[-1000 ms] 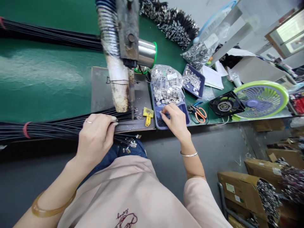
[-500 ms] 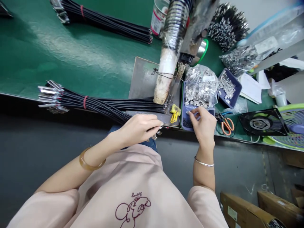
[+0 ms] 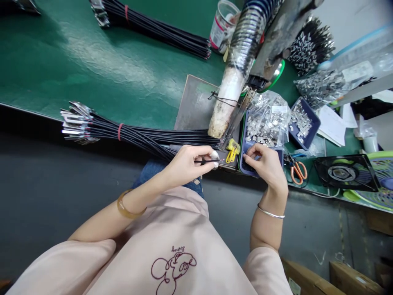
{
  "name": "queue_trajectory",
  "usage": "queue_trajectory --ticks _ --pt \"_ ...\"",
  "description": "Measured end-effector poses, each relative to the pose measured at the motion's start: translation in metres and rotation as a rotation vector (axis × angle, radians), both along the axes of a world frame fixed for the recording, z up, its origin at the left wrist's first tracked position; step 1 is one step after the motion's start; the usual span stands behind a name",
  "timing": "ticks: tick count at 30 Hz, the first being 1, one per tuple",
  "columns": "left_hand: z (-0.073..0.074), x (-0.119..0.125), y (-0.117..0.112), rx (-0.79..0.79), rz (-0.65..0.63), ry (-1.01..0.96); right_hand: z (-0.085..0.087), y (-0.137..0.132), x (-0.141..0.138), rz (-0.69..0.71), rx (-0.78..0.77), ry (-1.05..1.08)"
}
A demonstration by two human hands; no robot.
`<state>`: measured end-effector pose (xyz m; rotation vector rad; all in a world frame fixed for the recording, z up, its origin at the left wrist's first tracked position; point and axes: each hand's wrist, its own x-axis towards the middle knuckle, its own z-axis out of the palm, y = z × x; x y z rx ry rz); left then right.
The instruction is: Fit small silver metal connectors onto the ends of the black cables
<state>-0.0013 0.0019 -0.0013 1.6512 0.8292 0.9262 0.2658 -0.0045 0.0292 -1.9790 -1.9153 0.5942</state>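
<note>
My left hand (image 3: 187,166) pinches one thin black cable (image 3: 206,161) near its bare end, just in front of the grey work plate (image 3: 196,104). That cable comes from a bundle of black cables (image 3: 138,137) lying across the table edge, tied with a red band. My right hand (image 3: 267,166) is closed in a pinch over the blue tray (image 3: 242,162) of small metal terminals; what its fingertips hold is too small to name. A soldering rig with a wrapped white tube (image 3: 229,98) hangs above the plate.
A bag of metal terminals (image 3: 267,119) lies on the tray, a second blue tray (image 3: 302,121) beside it. A yellow clip (image 3: 232,149), orange scissors (image 3: 296,172), a black fan (image 3: 345,172), another cable bundle (image 3: 159,26) and a jar (image 3: 222,24) are on the green mat.
My left hand has drawn one cable out of the bundle toward the tray. My right hand has dropped from the bag to the tray's near edge. The view has shifted left.
</note>
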Motion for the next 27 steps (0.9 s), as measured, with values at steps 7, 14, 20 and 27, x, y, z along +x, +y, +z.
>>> queue_trajectory --ticks 7,14,20,27 --pt "-0.006 0.005 -0.004 0.441 0.097 0.094 0.007 -0.021 -0.027 -0.198 0.353 0.056" --pt "-0.002 0.003 0.004 0.129 -0.022 0.072 0.005 -0.052 -0.085 -0.174 0.659 0.255" --pt "-0.003 0.002 0.005 0.083 -0.05 0.03 -0.016 -0.046 -0.094 -0.106 0.406 0.491" --pt "0.002 -0.007 0.0 0.313 0.056 0.115 -0.018 -0.047 -0.097 -0.1 0.408 0.533"
